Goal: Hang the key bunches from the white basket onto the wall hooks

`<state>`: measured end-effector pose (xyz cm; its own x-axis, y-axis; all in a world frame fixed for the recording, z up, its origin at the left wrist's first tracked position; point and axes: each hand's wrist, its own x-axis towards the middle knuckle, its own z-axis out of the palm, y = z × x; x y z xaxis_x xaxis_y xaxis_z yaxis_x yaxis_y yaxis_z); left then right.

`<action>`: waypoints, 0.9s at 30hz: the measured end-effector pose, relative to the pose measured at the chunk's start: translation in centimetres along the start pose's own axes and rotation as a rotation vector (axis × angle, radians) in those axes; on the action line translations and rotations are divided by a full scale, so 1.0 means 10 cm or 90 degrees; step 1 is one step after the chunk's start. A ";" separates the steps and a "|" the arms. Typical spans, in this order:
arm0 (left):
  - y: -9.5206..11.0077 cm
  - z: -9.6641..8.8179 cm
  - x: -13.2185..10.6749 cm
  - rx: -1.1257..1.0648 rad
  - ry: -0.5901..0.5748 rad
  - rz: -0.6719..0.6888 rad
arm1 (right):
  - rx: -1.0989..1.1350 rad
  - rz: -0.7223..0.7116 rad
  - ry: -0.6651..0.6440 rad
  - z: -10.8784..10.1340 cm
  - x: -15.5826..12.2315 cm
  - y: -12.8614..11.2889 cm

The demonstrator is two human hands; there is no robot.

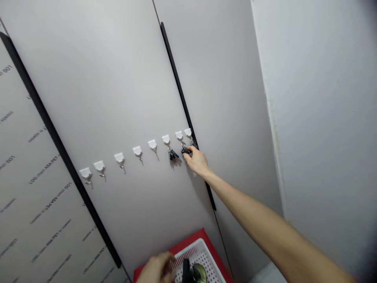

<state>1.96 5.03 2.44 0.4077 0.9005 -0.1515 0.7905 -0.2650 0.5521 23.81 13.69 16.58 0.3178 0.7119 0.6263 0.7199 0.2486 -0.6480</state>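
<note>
My right hand [196,159] reaches up to the row of hooks, its fingers closed on a bunch of keys [186,150] with black heads. The key ring still hangs on the white hook [179,135] second from the right. Left of this hand, another bunch of keys [173,155] dangles from its own hook. A ring with something dark shows on the rightmost hook [187,133], partly behind my fingers. Low in the view, my left hand [159,269] is curled beside a white basket [202,245]; what it holds, if anything, is hidden.
Several bare hooks [119,159] run leftward across the grey cabinet door [118,78]. Black handle strips [176,78] edge the doors. The basket stands on a red surface [206,236] and contains a black object [186,271] and a greenish thing [200,273]. A white wall [318,98] rises at right.
</note>
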 end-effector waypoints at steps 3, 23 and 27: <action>0.34 -0.40 0.19 -0.049 0.179 0.096 | 0.016 -0.032 0.051 -0.15 0.09 -0.07; 1.57 -1.47 0.80 -0.023 0.568 0.128 | -0.139 -0.109 -0.003 -0.20 0.14 0.16; 1.72 -1.69 0.65 0.136 0.604 0.117 | -0.124 -0.115 -0.040 -0.24 0.15 0.17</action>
<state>10.50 12.13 24.84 0.0715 0.7178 0.6926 0.8556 -0.4010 0.3273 26.99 13.62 17.51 0.1384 0.7087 0.6918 0.8682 0.2492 -0.4290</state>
